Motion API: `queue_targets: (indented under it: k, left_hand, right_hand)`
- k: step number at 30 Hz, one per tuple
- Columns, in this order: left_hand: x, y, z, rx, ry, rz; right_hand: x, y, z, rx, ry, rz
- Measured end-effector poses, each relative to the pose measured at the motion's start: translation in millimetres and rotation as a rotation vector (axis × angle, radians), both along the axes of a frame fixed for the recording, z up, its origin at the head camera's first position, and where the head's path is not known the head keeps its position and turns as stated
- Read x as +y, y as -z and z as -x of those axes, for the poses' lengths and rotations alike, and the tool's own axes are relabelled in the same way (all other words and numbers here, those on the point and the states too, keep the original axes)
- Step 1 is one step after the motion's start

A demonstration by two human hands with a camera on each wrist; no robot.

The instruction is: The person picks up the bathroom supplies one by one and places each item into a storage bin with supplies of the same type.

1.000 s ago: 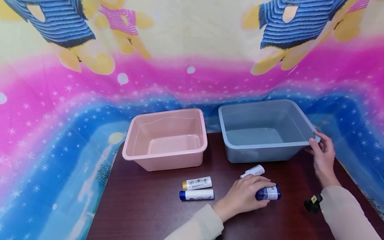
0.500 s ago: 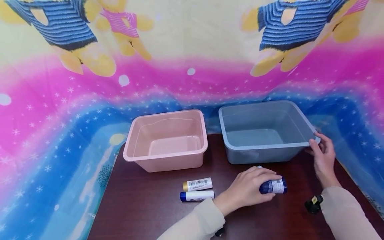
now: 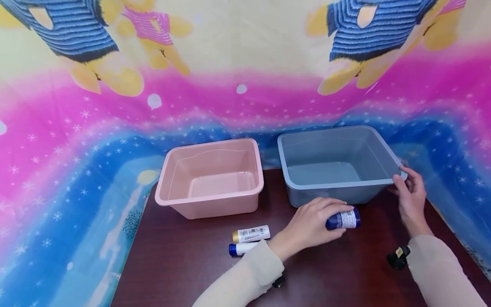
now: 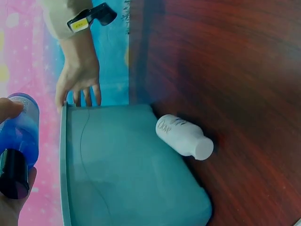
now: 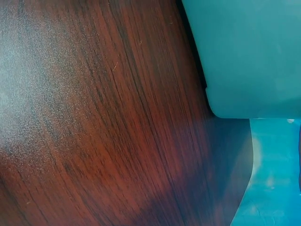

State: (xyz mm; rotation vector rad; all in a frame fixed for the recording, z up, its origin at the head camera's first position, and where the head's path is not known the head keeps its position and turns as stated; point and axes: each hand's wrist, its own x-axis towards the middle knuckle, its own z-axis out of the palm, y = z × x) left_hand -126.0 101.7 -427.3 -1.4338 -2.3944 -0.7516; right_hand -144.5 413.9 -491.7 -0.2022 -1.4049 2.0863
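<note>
My left hand grips a dark blue bottle just in front of the blue-grey tub. In the left wrist view the bottle is translucent blue with a black cap, thumb across its label. My right hand pinches the tub's front right corner, thumb on the near side of the rim. A white Dove bottle lies on the table against the tub's front wall; in the head view my left hand hides it. The right wrist view shows table and tub wall, with no hand.
A pink tub stands left of the blue-grey one. Before it lie a white tube with a gold cap and a white one with a blue cap, partly behind my left sleeve. A printed cloth hangs behind the dark wooden table.
The blue bottle has risen in my left hand and come nearer the blue-grey tub's front wall. The Dove bottle has gone out of sight behind that hand. My right hand keeps its hold.
</note>
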Motion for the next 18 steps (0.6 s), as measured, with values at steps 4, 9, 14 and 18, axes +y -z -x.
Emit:
queue_targets:
  k: [4, 9, 14, 18]
  left_hand:
    - [-1, -4.4, 6.3, 0.008, -0.021, -0.004]
    - [-2, -8.7, 12.0, 0.026, -0.035, -0.009]
    - [-4, -12.5, 17.5, 0.013, -0.031, -0.028]
    - [-4, -15.6, 22.9, -0.008, -0.025, -0.040]
  right_hand:
    - [0, 0.0, 0.4, -0.007, 0.005, -0.002]
    - [0, -0.9, -0.5, -0.019, 0.010, 0.000]
    - [0, -1.6, -1.8, -0.034, 0.008, -0.003]
    - [0, -2.6, -2.3, -0.032, -0.003, 0.001]
